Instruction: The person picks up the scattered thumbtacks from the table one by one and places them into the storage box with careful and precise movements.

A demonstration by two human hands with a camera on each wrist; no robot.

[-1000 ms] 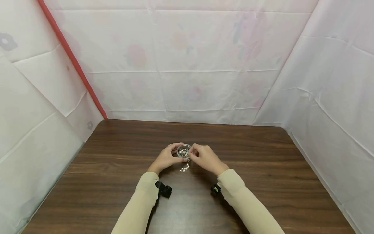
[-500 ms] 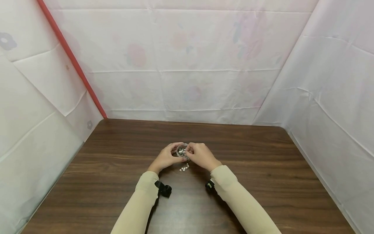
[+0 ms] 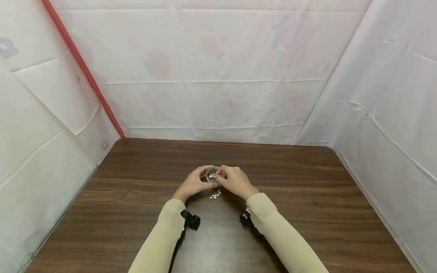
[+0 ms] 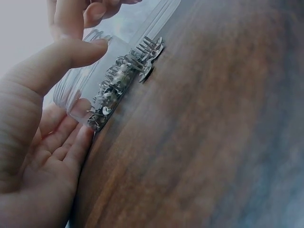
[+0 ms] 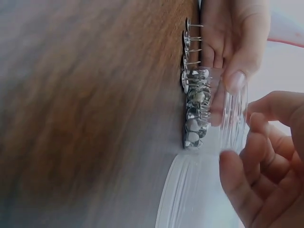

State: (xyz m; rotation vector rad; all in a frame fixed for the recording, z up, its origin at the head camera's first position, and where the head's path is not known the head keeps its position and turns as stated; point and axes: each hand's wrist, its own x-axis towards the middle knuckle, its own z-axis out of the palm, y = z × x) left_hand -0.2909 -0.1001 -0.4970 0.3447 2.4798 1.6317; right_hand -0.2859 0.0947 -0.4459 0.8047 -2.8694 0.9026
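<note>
A clear round jar stands on the table, partly filled with silvery thumbtacks. My left hand grips it, thumb on the near side of the rim and fingers behind. Over the mouth, my right hand has its fingers curled, with thumb and fingertips right at the rim; I cannot tell whether a tack is between them. Several loose thumbtacks lie in a short row in front of the jar, their points up in the right wrist view.
A clear round lid-like piece lies beside the jar, hidden behind my right hand in the head view. The brown wooden table meets white cloth walls at the back and sides. Black wrist cameras sit at both cuffs.
My right hand has moved left, from the jar's right edge to over its mouth, and then stays nearly still. The left hand and the jar have hardly moved.
</note>
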